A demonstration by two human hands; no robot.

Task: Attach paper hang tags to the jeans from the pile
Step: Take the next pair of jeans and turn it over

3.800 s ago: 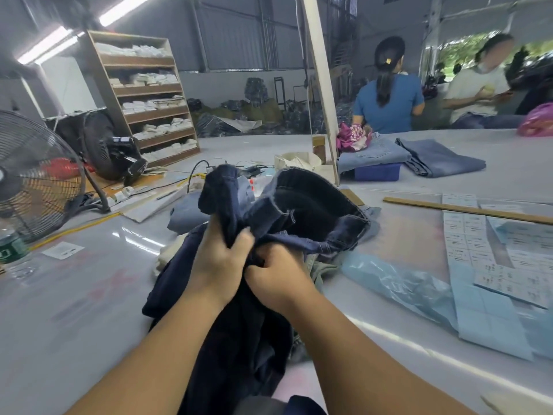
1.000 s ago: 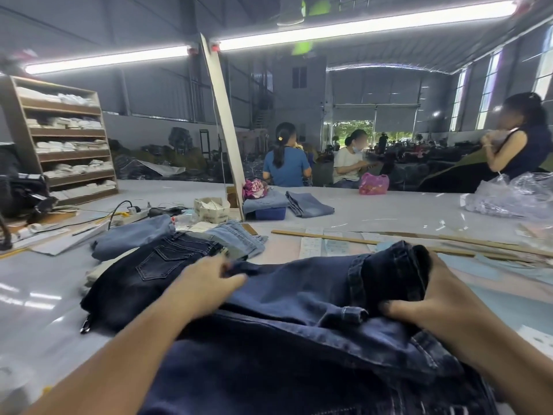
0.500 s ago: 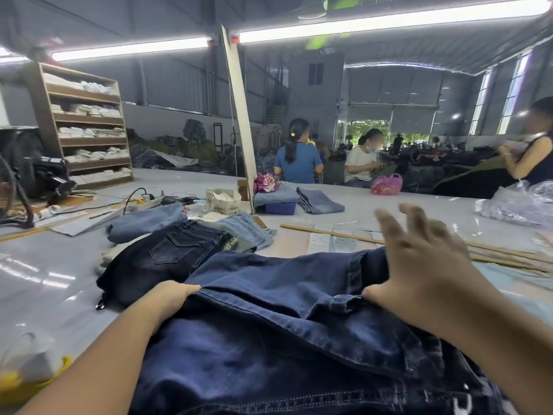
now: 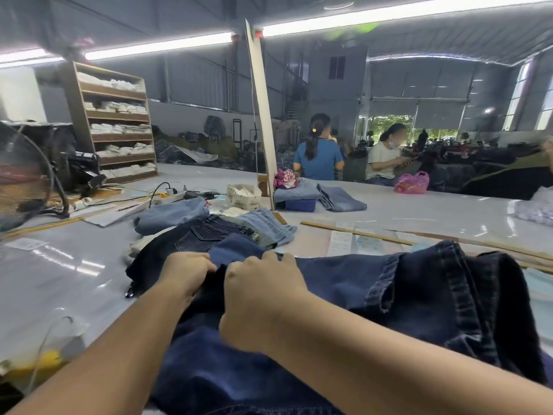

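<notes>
Both my left hand (image 4: 185,272) and right hand (image 4: 263,292) pinch, I think, a dark blue denim jeans (image 4: 344,295) fold between curled fingers at the table's near edge.

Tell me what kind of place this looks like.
Probably a garment factory's finishing floor: a long work table bears a pile of jeans, wooden shelves hold folded white stock, and other workers sit under strip lights in a big metal shed.

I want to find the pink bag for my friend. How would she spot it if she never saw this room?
Look along the far edge of the big grey table, to the right of the leaning wooden post. In front of the seated person in the pale shirt sits the pink plastic bag. It is the only bright pink, shiny, crinkled thing there; its neighbours are folded blue jeans.
</notes>
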